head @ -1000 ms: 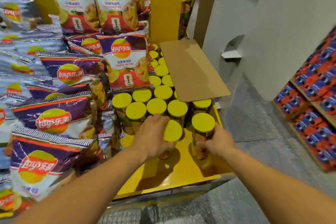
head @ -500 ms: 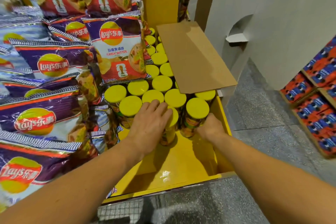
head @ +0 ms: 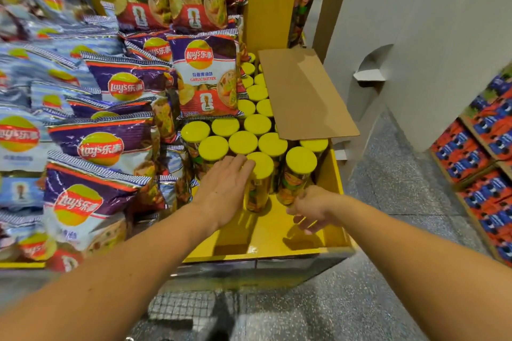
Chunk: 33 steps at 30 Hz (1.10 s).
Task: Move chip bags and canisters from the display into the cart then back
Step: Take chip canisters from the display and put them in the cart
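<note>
Several yellow-lidded chip canisters stand packed in a yellow display tray (head: 263, 238). The two front ones stand upright: one canister (head: 260, 167) in the middle and another canister (head: 300, 162) to its right. My left hand (head: 224, 188) lies flat against the middle canister's left side, fingertips on its lid edge. My right hand (head: 313, 207) hovers just below the right canister, fingers loosely curled, holding nothing. Purple Lay's chip bags (head: 206, 77) are piled to the left of the canisters. A strip of the cart's wire mesh (head: 188, 310) shows at the bottom.
A brown cardboard flap (head: 304, 91) overhangs the canisters at the right rear. White display panels (head: 443, 36) rise on the right beyond a grey floor aisle. Orange and blue boxes (head: 476, 147) fill shelves at far right. More chip bags (head: 83, 202) crowd the left.
Both front canisters were set down against the packed rows. My right hand has let go of its canister and drawn back; my left hand has slid off the lid to the side.
</note>
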### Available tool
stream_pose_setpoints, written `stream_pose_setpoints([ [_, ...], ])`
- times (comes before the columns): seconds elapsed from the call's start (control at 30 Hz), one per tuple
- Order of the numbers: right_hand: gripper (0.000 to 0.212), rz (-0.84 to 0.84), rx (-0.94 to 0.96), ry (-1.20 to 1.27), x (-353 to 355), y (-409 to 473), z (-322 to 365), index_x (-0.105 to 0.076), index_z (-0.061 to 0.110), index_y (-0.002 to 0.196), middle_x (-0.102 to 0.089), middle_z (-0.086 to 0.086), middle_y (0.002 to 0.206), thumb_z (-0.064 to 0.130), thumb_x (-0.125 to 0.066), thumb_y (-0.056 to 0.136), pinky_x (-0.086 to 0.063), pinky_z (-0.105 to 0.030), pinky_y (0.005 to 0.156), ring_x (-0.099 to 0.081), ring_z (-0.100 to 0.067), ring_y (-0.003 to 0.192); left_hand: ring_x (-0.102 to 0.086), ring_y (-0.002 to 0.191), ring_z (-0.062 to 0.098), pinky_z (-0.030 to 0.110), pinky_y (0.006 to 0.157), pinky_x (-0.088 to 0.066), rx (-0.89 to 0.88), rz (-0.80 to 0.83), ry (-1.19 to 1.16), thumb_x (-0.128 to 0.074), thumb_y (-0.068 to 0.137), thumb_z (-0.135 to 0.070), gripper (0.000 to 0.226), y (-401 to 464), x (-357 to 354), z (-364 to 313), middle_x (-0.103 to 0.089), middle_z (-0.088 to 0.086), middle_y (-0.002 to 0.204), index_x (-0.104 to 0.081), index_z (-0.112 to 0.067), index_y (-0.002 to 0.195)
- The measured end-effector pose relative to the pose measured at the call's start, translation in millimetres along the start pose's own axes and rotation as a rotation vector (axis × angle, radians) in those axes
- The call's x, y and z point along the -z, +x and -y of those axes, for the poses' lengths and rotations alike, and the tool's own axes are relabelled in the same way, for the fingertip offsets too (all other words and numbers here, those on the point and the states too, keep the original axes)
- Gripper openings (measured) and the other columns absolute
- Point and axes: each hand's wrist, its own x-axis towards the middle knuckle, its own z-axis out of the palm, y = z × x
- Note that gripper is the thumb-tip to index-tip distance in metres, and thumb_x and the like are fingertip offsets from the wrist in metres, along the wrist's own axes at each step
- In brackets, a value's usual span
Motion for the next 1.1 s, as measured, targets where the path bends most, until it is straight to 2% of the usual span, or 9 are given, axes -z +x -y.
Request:
stream_pose_setpoints([
  [0.07,0.017,0.011,0.113,-0.055,-7,-16,10,-0.059,0.008,0.11,-0.065,-0.008,0.104,0.022,-0.056,0.1,-0.057,-0.029,0.069,-0.066,-0.019,0.085,-0.052,0.109,0.03,0.042,0.087,-0.047,0.047,-0.004,-0.102,-0.061,0.087,-0.01,0.048,-15,10,-1,-0.05,0.007,0.124,-0.043,-0.014,0.131],
  [0.17,0.025,-0.037,0.249,-0.1,-21,-38,30,-0.063,0.005,0.115,-0.068,-0.012,0.11,0.025,-0.055,0.101,-0.057,-0.028,0.072,-0.067,-0.021,0.093,-0.055,0.106,0.032,0.044,0.082,-0.048,0.109,0.01,-0.233,-0.05,0.089,-0.009,0.033,-42,26,-2,-0.056,0.007,0.119,-0.047,-0.016,0.12],
  [0.37,0.016,0.02,0.395,-0.138,-74,-77,81,-0.066,0.008,0.098,-0.066,-0.004,0.086,0.023,-0.06,0.098,-0.048,-0.026,0.058,-0.062,-0.015,0.071,-0.058,0.103,0.032,0.045,0.079,-0.049,0.235,0.005,-0.266,-0.044,0.092,-0.013,0.021,-119,52,16,-0.058,0.007,0.115,-0.049,-0.016,0.113],
  [0.53,0.013,0.078,0.536,-0.238,-132,-107,119,-0.064,0.01,0.091,-0.067,-0.007,0.089,0.021,-0.059,0.098,-0.049,-0.025,0.058,-0.061,-0.017,0.071,-0.055,0.099,0.034,0.04,0.078,-0.046,0.376,-0.01,-0.295,-0.044,0.089,-0.015,0.021,-185,76,38,-0.06,0.01,0.11,-0.051,-0.015,0.108],
  [0.67,0.016,0.141,0.617,-0.29,-196,-127,144,-0.06,0.012,0.081,-0.059,-0.013,0.077,0.014,-0.058,0.096,-0.046,-0.03,0.057,-0.055,-0.023,0.068,-0.056,0.099,0.034,0.042,0.082,-0.048,0.493,-0.016,-0.311,-0.046,0.089,-0.013,0.023,-253,81,62,-0.062,0.01,0.109,-0.054,-0.017,0.11],
  [0.73,0.021,0.198,0.649,-0.317,-233,-137,154,-0.057,0.012,0.076,-0.058,-0.01,0.068,0.013,-0.059,0.097,-0.044,-0.021,0.05,-0.054,-0.019,0.055,-0.056,0.1,0.034,0.041,0.081,-0.047,0.555,-0.019,-0.321,-0.046,0.088,-0.011,0.021,-293,80,75,-0.063,0.01,0.108,-0.054,-0.015,0.107],
  [0.8,0.015,0.253,0.666,-0.354,-271,-146,162,-0.059,0.01,0.083,-0.059,-0.006,0.066,0.012,-0.058,0.098,-0.043,-0.018,0.044,-0.053,-0.013,0.05,-0.056,0.098,0.033,0.041,0.08,-0.047,0.629,-0.019,-0.32,-0.046,0.087,-0.011,0.019,-333,79,86,-0.064,0.01,0.105,-0.054,-0.016,0.103],
  [0.97,0.015,0.325,0.696,-0.418,-354,-157,172,-0.062,0.009,0.08,-0.058,-0.005,0.063,0.01,-0.061,0.095,-0.045,-0.023,0.05,-0.053,-0.01,0.051,-0.057,0.096,0.034,0.039,0.08,-0.046,0.753,0.005,-0.374,-0.042,0.082,-0.013,0.014,-417,72,111,-0.063,0.011,0.098,-0.043,-0.026,0.086],
  [1.1,0.012,0.416,0.681,-0.479,-418,-159,176,-0.063,0.006,0.082,-0.065,-0.016,0.08,0.011,-0.061,0.093,-0.048,-0.03,0.059,-0.058,-0.024,0.068,-0.056,0.1,0.032,0.04,0.085,-0.046,0.867,0.07,-0.39,-0.042,0.084,-0.009,0.018,-487,58,138,-0.063,0.009,0.106,-0.049,-0.024,0.092],
])
